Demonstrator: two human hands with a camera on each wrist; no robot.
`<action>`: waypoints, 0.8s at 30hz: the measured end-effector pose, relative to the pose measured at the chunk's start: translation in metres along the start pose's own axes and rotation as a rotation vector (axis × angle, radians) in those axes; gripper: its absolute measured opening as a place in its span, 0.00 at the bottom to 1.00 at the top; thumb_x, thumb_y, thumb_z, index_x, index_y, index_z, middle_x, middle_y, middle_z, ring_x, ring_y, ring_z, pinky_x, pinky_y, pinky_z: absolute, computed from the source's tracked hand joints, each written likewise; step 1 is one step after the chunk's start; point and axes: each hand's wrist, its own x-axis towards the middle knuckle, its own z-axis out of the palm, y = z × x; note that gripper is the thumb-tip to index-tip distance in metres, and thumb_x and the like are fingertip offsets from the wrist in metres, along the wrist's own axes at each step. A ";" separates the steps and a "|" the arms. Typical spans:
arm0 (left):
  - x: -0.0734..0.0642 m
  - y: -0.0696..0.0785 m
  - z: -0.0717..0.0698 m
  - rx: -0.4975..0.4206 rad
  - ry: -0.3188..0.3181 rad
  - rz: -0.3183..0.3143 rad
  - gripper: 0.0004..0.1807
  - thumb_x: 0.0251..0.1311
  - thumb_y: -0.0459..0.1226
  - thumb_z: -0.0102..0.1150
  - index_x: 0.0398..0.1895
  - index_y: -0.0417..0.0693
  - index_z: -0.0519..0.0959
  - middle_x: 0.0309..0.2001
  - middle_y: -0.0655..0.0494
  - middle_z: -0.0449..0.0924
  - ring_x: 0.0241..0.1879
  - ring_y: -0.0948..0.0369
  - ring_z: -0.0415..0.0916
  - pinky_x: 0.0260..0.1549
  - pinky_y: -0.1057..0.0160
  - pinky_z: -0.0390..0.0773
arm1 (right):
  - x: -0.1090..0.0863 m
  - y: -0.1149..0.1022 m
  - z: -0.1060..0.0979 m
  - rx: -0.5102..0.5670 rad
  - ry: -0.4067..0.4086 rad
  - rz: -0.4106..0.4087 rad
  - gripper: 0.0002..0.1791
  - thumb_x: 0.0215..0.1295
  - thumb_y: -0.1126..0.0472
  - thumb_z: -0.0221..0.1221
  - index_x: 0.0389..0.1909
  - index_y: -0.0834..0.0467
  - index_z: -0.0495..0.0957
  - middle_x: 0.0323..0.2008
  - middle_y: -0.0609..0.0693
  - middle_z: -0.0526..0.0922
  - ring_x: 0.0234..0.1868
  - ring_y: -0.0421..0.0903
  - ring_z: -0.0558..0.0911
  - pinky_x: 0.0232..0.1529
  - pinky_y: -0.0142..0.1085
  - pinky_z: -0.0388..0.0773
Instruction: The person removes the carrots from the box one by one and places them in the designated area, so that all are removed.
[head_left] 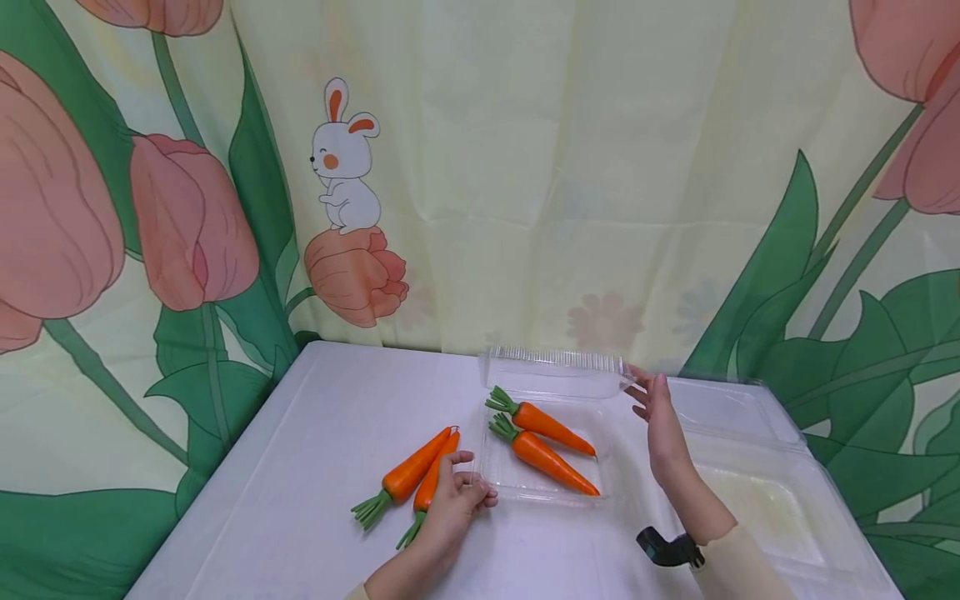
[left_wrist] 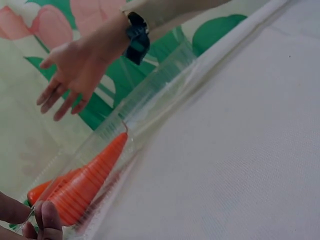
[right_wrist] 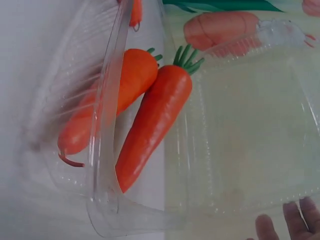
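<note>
A clear plastic clamshell container [head_left: 540,495] lies with its lid [head_left: 555,379] tipped up at the back. Inside it, side by side, are two orange carrots with green tops, a rear carrot [head_left: 553,425] and a front carrot [head_left: 555,463]. My left hand [head_left: 453,504] pinches the container's left rim between thumb and fingers, and these fingers [left_wrist: 50,217] show close beside the carrots in the left wrist view. At the lid's right edge, my right hand [head_left: 660,425] has its fingers extended, fingertips [right_wrist: 295,217] right at the lid's border.
Two more carrots [head_left: 407,473] lie on the white table [head_left: 300,500] left of the container, one partly behind my left hand. A second clear clamshell [head_left: 817,521] lies opened out at the right. A curtain printed with tulips [head_left: 480,167] hangs behind the table.
</note>
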 end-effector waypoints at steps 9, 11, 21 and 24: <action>-0.002 0.002 -0.001 0.018 0.020 -0.017 0.29 0.72 0.24 0.52 0.70 0.44 0.53 0.41 0.48 0.73 0.39 0.55 0.83 0.47 0.61 0.86 | 0.027 0.012 0.003 0.058 -0.046 -0.004 0.42 0.81 0.34 0.21 0.79 0.60 0.55 0.80 0.61 0.56 0.78 0.64 0.57 0.77 0.65 0.44; -0.003 0.002 -0.001 0.018 0.021 -0.017 0.29 0.72 0.24 0.53 0.70 0.43 0.53 0.41 0.47 0.73 0.39 0.55 0.83 0.47 0.61 0.86 | 0.032 0.015 0.001 0.062 -0.077 0.023 0.43 0.81 0.34 0.21 0.80 0.60 0.53 0.81 0.61 0.54 0.79 0.65 0.56 0.77 0.66 0.43; -0.010 0.001 -0.005 0.021 0.009 -0.032 0.29 0.72 0.24 0.51 0.70 0.43 0.52 0.43 0.46 0.72 0.41 0.53 0.82 0.47 0.61 0.85 | 0.050 0.023 -0.006 0.036 -0.242 0.134 0.49 0.76 0.28 0.20 0.83 0.59 0.43 0.83 0.63 0.46 0.80 0.68 0.53 0.76 0.70 0.40; -0.012 0.001 -0.007 0.022 0.008 -0.032 0.28 0.72 0.23 0.50 0.70 0.42 0.53 0.43 0.46 0.71 0.40 0.53 0.81 0.47 0.61 0.85 | 0.050 0.027 -0.007 0.056 -0.261 0.162 0.49 0.76 0.28 0.19 0.83 0.59 0.42 0.83 0.63 0.45 0.80 0.68 0.52 0.76 0.69 0.41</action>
